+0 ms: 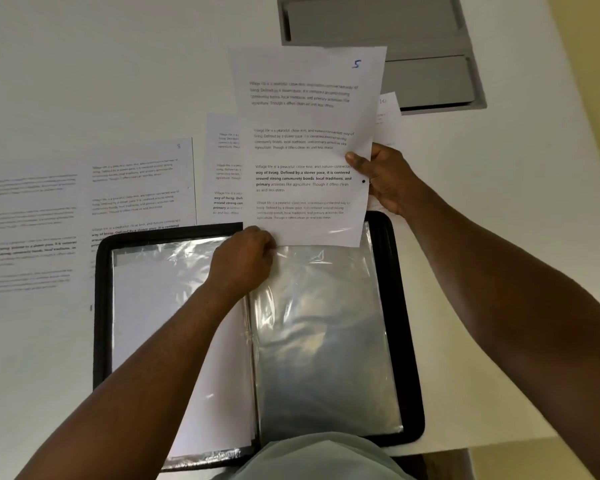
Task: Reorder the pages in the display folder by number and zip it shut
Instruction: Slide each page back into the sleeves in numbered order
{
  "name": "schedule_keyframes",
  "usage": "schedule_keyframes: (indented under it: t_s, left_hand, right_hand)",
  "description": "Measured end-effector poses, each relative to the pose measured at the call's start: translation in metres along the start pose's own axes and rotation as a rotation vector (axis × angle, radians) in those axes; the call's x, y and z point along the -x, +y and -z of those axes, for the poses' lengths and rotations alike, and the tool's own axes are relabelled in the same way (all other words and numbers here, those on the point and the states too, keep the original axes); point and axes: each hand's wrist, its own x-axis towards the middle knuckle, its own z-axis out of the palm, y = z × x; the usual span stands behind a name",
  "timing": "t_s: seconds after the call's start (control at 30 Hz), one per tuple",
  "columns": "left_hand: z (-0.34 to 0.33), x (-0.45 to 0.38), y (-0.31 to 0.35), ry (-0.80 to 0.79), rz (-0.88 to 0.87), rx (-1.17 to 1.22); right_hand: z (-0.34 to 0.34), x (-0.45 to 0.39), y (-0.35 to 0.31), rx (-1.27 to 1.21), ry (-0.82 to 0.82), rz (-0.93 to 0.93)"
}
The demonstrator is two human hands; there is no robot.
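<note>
a pale shirt (pixel 321 457) fills the bottom edge, and just beyond it the black-rimmed folder (pixel 407 327) lies open on the white table (pixel 84 81), its clear sleeves (pixel 323 327) shiny on the right side and a white sheet showing on the left. the left hand (pixel 241 263) sits at the top of the folder's middle, fingers curled and pinching the bottom left corner of the page (pixel 305 147) marked 5 where it meets the sleeve's top edge. the right hand (pixel 383 180) grips the same page at its right edge, thumb on the front, fingers behind. the page stands tilted above the right sleeve. other printed pages (pixel 136 188) lie spread on the table to the left and behind, one marked 10 (pixel 387 109) partly hidden. a grey recessed tray (pixel 430 46) sits at the far side.
</note>
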Motion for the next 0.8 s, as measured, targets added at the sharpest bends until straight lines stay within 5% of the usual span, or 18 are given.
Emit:
schedule_keyframes:
  t_s: [0.33,0.8]
  left_hand:
    - [0.006,-0.01,0.011,0.018,-0.084,0.011]
    - [0.009,-0.013,0.003,-0.016,-0.065,0.043]
  right_hand:
    - [0.007,-0.007,-0.018,0.172,-0.028,-0.014]
    - [0.003,-0.017,-0.001,0.079,-0.04,-0.174]
